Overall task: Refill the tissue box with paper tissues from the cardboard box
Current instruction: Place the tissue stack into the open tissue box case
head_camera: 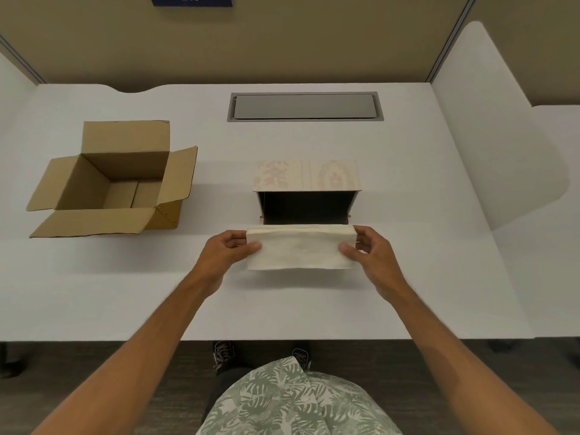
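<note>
A cream stack of paper tissues [301, 248] is held flat just above the white table, directly in front of the tissue box. My left hand [224, 251] grips its left end and my right hand [368, 251] grips its right end. The tissue box [306, 175] has a pale patterned top and lies with its dark open side facing me, a small gap from the stack's far edge. The brown cardboard box [110, 183] stands at the left with its flaps spread open; its visible inside looks empty.
A grey cable hatch [304, 106] is set into the white table [408, 277] behind the tissue box. Beige partition walls close the back and sides. The table's near edge runs just above my shoes.
</note>
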`<state>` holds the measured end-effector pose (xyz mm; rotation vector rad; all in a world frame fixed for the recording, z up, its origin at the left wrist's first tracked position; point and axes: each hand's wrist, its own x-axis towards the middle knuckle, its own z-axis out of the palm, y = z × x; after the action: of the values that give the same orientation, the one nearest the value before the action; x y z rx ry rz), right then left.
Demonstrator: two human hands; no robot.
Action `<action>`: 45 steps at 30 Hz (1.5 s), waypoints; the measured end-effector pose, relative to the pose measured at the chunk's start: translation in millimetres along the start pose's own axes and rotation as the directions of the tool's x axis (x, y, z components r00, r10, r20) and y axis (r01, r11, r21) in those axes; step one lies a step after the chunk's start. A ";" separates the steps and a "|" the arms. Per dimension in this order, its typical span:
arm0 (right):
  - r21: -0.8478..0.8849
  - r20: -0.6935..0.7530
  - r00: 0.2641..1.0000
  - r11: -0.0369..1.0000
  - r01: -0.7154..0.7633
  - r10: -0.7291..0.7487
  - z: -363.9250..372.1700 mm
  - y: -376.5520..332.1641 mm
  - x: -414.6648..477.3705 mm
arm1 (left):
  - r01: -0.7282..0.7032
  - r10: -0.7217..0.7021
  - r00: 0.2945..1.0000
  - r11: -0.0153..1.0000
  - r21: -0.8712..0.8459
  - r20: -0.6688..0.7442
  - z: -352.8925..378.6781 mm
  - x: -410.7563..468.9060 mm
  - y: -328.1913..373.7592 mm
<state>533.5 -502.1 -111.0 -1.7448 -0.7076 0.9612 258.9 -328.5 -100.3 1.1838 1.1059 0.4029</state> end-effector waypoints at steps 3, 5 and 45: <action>0.068 -0.064 0.996 0.996 -0.062 0.066 -3.8 -5.9 17.6 | 0.060 -0.061 0.998 0.996 -0.065 -0.014 15.0 15.7 8.7; 0.085 -0.092 0.988 0.990 -0.113 0.120 -4.8 -6.5 30.1 | 0.095 -0.098 0.995 0.993 -0.075 -0.034 22.9 27.2 12.2; -0.120 -0.215 0.954 0.964 -0.239 0.210 16.9 -8.4 59.8 | -0.034 0.299 0.932 0.638 0.769 -0.207 54.7 48.5 -0.6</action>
<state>549.6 -442.9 -123.4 -2.0513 -0.4640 0.8856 327.0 -321.0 -125.6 2.0433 1.5235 0.2735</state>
